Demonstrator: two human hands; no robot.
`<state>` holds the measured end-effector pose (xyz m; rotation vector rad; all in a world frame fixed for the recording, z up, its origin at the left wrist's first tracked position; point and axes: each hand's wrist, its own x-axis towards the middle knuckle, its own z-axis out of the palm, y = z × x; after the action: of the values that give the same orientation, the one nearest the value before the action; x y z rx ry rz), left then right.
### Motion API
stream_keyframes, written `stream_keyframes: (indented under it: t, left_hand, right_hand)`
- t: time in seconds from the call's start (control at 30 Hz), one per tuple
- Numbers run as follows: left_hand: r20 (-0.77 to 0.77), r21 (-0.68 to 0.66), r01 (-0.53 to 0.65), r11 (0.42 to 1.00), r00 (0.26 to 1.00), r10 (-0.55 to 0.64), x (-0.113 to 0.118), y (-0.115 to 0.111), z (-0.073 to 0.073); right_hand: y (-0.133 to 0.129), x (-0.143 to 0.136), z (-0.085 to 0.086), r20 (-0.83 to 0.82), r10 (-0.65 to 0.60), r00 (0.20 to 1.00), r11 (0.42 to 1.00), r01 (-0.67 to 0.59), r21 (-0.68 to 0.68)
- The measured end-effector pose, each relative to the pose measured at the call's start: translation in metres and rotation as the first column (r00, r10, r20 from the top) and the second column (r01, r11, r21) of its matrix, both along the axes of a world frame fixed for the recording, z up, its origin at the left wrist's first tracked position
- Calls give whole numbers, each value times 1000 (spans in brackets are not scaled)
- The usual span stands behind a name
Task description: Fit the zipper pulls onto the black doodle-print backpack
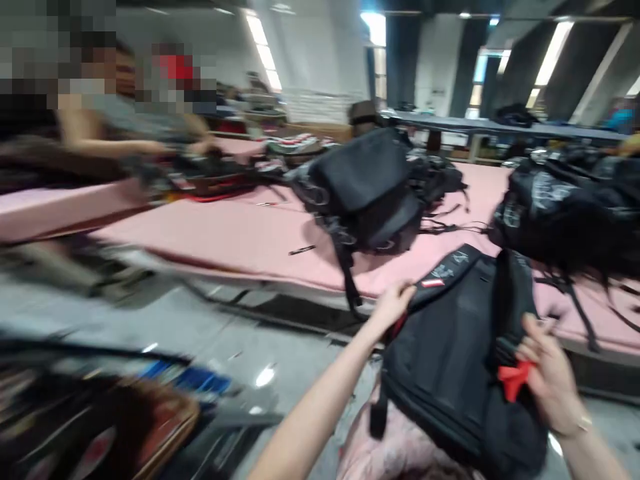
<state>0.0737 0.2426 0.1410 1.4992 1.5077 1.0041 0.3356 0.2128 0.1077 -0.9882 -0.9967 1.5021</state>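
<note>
I hold a black backpack [460, 353] in front of me, near the edge of a pink-covered table [240, 233]. My left hand [393, 303] grips its upper left corner beside a small red-and-white label. My right hand [547, 373] holds its right side, fingers pinching a red tag [513, 380]. The picture is blurred by motion.
More black backpacks lie on the table, one pile in the middle [370, 187] and one at the right [570, 207]. A pen [301, 251] lies on the pink cover. Other people work at the far left [100, 133]. Grey floor and a blurred dark object [100, 413] lie lower left.
</note>
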Motion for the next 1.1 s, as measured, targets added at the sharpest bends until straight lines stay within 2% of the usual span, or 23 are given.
stream_keyframes:
  t: [0.03,0.07,0.1,0.13,0.17,0.23,0.3,0.37,0.47,0.53,0.63,0.7,0.77,0.83,1.0,1.1]
  left_hand:
    - [-6,58,2,998,1000,-2,3,4,3]
    - [-39,198,-32,980,998,40,8,4,3]
    - [-37,275,-11,961,999,22,16,0,2]
    - [-9,288,46,957,999,-45,26,-9,-1]
    - [44,245,115,963,991,-130,37,-21,-6]
    - [215,63,233,971,947,-241,61,-48,-20]
    - [313,-39,300,953,910,-273,81,-73,-33]
    - [365,-68,322,944,889,-277,94,-89,-41]
    - [388,-85,289,954,891,-235,102,-99,-45]
    - [405,-103,250,963,895,-188,105,-100,-43]
    - [416,-78,235,969,891,-183,110,-101,-40]
    - [347,-21,201,979,920,-181,115,-103,-38]
    - [242,39,161,986,956,-166,120,-105,-38]
    - [174,80,159,984,970,-171,122,-107,-38]
    - [301,133,134,982,939,-169,113,-106,-32]
    - [227,214,165,963,950,-214,102,-97,-24]
  right_hand:
    - [-9,-4,2,-80,-123,989,990,118,-75]
    - [-16,-12,3,-130,-169,977,976,147,-163]
    - [-20,-22,4,-171,-182,968,963,141,-230]
    - [-23,-31,5,-208,-200,958,953,141,-269]
    - [-25,-38,5,-236,-210,949,946,136,-294]
    - [-29,-44,8,-282,-222,933,942,131,-308]
    - [-35,-41,12,-314,-215,925,947,118,-299]
    - [-42,-33,16,-322,-177,930,958,89,-271]
    - [-53,-19,21,-218,-131,967,981,95,-168]
    - [-61,-8,23,-38,-181,983,982,179,-65]
    - [-73,6,23,263,-279,924,960,270,70]
    - [-81,11,22,372,-253,893,967,246,67]
    - [-87,11,21,401,-212,891,975,219,29]
    - [-90,6,19,393,-233,889,970,243,25]
    - [-89,-2,12,407,-273,872,961,271,62]
    - [-87,-3,9,426,-220,877,975,205,81]
